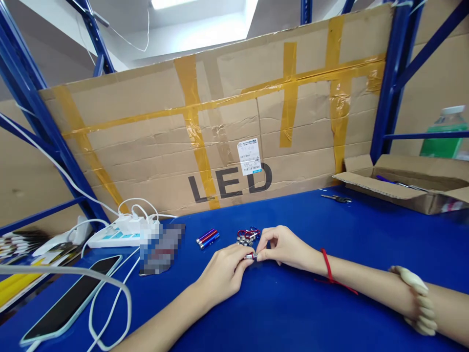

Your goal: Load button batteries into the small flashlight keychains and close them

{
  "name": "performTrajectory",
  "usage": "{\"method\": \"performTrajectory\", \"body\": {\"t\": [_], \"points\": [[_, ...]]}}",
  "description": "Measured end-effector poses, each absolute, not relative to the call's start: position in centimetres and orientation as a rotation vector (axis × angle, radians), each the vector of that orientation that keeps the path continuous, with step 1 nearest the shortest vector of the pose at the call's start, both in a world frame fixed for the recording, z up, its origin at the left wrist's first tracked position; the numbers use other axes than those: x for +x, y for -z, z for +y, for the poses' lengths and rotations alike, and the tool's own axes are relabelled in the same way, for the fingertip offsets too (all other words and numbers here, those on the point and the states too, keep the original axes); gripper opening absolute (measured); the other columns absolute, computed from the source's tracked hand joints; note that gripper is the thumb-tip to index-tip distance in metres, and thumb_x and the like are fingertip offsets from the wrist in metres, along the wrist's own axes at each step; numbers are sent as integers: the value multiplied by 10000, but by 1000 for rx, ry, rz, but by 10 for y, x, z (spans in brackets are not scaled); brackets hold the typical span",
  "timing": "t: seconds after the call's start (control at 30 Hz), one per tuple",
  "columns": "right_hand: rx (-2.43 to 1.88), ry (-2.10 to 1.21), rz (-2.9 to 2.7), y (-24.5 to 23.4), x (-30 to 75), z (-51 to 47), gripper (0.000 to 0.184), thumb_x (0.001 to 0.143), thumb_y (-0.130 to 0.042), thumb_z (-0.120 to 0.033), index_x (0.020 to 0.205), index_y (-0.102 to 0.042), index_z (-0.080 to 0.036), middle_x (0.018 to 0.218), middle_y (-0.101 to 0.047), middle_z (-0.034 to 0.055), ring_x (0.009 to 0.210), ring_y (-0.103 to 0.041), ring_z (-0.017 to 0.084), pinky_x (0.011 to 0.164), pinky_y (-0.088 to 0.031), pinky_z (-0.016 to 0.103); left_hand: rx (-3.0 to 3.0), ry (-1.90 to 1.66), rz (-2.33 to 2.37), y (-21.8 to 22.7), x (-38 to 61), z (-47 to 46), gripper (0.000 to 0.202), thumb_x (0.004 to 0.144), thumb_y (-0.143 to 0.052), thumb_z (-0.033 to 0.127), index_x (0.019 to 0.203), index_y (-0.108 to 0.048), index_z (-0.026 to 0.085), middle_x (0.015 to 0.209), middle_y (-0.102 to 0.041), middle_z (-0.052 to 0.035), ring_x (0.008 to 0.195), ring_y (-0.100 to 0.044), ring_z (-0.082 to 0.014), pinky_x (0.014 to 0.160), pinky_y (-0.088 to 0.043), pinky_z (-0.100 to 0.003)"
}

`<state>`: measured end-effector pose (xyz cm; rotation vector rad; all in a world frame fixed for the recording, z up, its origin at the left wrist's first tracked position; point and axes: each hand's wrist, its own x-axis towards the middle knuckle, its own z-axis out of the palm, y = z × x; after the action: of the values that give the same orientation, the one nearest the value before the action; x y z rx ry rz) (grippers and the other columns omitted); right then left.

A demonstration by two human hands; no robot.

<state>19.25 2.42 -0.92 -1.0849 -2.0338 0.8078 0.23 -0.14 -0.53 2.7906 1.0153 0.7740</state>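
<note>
My left hand (224, 274) pinches a small red-and-silver cylinder (250, 256) between thumb and fingers; most of it is hidden in the grip. Thumb and fingertips of my right hand (280, 247) are closed at the cylinder's silver end, so both hands meet there. Just behind them is a small pile of red carabiner clips (252, 233) and round silver pieces (243, 240), partly covered by my hands. To the left, several slim metal mini flashlights (208, 238) in purple, red and blue lie side by side on the blue tabletop (278, 313).
A phone (73, 300), looping white cables (128, 293) and a power strip (117, 235) occupy the left, beside a blurred dark patch (161, 252). Keys (336, 198) and an open cardboard box (395, 193) lie back right. A tall cardboard panel (154, 161) closes off the rear.
</note>
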Motion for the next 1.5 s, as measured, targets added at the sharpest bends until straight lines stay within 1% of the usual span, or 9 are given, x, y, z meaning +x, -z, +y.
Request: {"method": "performTrajectory", "body": {"t": [0.13,0.23,0.4,0.47,0.67,0.97,1.2,1.5], "points": [[-1093,-784,-1996,9,193,24,202,630,-701,-377,645,-682,-177,700,-643,-14,414,-501,55,439,-372,200,2756,-789,1056,3,3,-2,221,879,-379,214,945,-589,192,882,-657,-35,803,-602,-140,724,-484,-249],[-1110,-718,-2007,7,194,23,210,600,-724,-390,632,-690,-186,682,-637,-15,451,-502,63,442,-355,196,2748,-797,1062,2,3,-4,211,875,-388,214,945,-586,200,889,-658,-28,813,-607,-137,734,-487,-245],[-1134,-571,-2037,3,197,21,201,580,-741,-395,603,-685,-204,655,-620,-21,534,-487,85,458,-308,196,2763,-811,1024,-1,4,-6,225,884,-380,218,1041,-540,223,943,-651,-15,845,-605,-128,761,-484,-235],[-1144,-540,-2045,3,197,20,197,585,-739,-396,603,-682,-208,649,-619,-23,552,-481,92,466,-294,201,2774,-803,1007,-1,4,-7,227,888,-371,215,1046,-534,228,938,-648,-11,837,-602,-127,756,-479,-234],[-1159,-550,-2062,3,198,19,213,608,-724,-415,592,-676,-208,631,-605,-20,551,-472,96,480,-291,211,2815,-797,1034,0,3,-6,214,888,-365,205,1019,-534,219,890,-645,-13,787,-593,-138,716,-468,-248],[-1100,-544,-2071,7,199,21,258,661,-681,-448,624,-671,-192,660,-595,-10,538,-458,84,496,-317,213,2832,-809,1111,4,3,-5,197,892,-353,210,993,-522,212,893,-640,-12,781,-589,-140,720,-457,-257],[-1138,-531,-2085,7,197,22,285,655,-679,-463,597,-663,-184,622,-573,-9,530,-438,86,488,-302,220,2855,-793,1156,4,2,-4,197,890,-356,220,985,-528,216,849,-632,-5,744,-571,-144,676,-447,-259],[-1145,-539,-2078,7,197,22,291,660,-671,-472,604,-663,-187,642,-585,-5,523,-423,83,483,-294,223,2813,-765,1167,4,3,-5,188,889,-356,216,976,-523,208,863,-625,-6,770,-569,-140,691,-445,-251]]}}
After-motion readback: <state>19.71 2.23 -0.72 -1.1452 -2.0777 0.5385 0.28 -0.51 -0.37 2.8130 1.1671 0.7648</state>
